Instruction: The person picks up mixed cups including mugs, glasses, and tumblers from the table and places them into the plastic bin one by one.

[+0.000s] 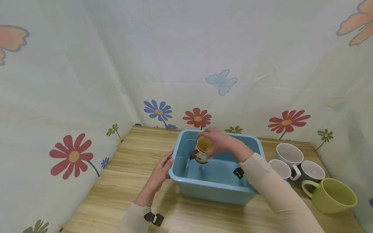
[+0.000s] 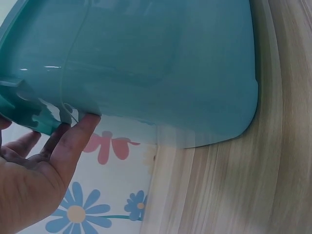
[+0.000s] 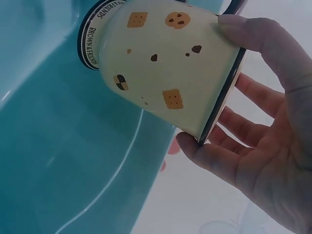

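In the head view my right hand grips a cream enamel mug by its rim, inside the left part of a blue plastic tub. Cookie prints and dark edging show on the mug in the right wrist view, where the thumb and fingers clasp its mouth. The mug tilts slightly, its brown handle toward the left; whether its base touches the tub floor I cannot tell. At the tub's left end, my left hand holds the rim, and in the left wrist view its fingers press against the outer wall.
Right of the tub stand a large white mug, a smaller white cup, a dark mug with a pale inside and a yellow-green mug. All rest on a wooden table, backed by a flowered curtain.
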A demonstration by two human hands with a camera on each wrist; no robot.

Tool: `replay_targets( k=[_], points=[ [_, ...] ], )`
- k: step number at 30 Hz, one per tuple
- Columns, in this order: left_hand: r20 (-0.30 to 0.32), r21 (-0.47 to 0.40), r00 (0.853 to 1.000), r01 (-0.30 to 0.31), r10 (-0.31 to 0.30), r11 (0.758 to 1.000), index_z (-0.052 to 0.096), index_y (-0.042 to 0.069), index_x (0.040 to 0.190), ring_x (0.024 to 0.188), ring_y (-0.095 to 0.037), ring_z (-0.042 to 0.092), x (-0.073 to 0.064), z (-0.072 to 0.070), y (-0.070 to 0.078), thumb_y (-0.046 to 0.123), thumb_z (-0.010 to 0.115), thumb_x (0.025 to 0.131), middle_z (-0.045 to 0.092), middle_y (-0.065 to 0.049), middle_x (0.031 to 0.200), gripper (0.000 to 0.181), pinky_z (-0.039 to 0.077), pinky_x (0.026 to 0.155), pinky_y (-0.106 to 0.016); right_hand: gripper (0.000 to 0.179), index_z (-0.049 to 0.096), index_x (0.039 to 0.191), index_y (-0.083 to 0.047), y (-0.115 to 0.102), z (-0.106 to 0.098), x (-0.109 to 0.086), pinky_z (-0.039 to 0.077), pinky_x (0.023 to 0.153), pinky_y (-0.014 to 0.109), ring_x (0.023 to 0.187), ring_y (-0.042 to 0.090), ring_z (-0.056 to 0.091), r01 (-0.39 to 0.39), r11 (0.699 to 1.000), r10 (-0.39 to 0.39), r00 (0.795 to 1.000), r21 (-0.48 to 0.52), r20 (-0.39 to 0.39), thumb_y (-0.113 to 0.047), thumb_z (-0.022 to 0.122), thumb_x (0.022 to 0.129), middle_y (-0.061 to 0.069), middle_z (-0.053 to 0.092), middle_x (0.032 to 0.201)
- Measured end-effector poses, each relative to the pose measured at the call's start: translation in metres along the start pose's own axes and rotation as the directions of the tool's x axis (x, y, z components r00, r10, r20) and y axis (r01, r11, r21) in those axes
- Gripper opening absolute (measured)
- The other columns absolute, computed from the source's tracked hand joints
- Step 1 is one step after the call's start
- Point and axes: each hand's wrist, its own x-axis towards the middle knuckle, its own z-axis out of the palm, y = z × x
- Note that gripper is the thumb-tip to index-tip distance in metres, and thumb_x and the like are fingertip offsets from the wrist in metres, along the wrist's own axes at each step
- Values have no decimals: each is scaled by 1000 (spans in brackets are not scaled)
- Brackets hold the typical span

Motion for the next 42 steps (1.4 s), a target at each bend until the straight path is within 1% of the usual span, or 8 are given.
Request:
replay_targets(
  k=[5,10,16,21,28,34,42],
  points=[
    [-5,0,1000,0,0,1000,36,7,159,120,-40,63,0,0,1,18,42,109,48,-27,155,51,65,74,-41,79,55,146,-15,-1,5,6,58,97,49,135,36,43,-21,999,20,1000,30,21,-16,89,75,19,50,149],
    [-13,-1,1000,8,-8,1000,37,8,158,120,-39,64,0,0,0,18,43,109,48,-26,155,51,65,75,-42,80,54,146,-15,0,12,12,59,95,46,132,34,45,-19,1000,19,999,22,34,-16,89,75,18,51,146],
    [-19,-2,1000,15,-15,1000,37,8,158,118,-38,65,0,1,0,19,43,109,48,-26,155,51,65,74,-40,81,54,147,-14,1,18,19,59,96,46,132,33,45,-27,999,25,998,29,55,-13,89,74,18,50,147],
    [-16,-6,1000,18,-18,1000,37,8,158,116,-37,65,0,2,0,18,43,109,49,-26,154,51,65,72,-39,80,53,148,-15,2,27,25,58,99,48,135,34,43,-48,998,45,996,29,77,-12,89,76,17,48,150],
    [-18,-5,1000,10,-10,1000,37,7,158,116,-38,65,-2,1,0,18,42,109,48,-27,153,51,65,73,-41,79,52,148,-14,1,38,32,56,102,50,135,33,42,-57,998,54,995,37,78,-12,89,78,15,48,151],
    [-29,8,999,16,-16,1000,37,6,158,112,-34,66,-3,1,0,19,43,109,49,-28,152,51,64,70,-36,81,51,151,-16,1,43,37,56,104,50,136,32,43,-66,997,63,993,31,96,-12,88,79,13,47,154],
    [-22,3,1000,16,-16,1000,36,6,158,116,-38,65,-4,1,2,18,43,109,47,-27,155,52,65,72,-38,80,50,151,-17,2,50,42,55,107,48,137,32,44,-43,999,44,994,-11,105,-11,87,80,12,49,153]
  ],
)
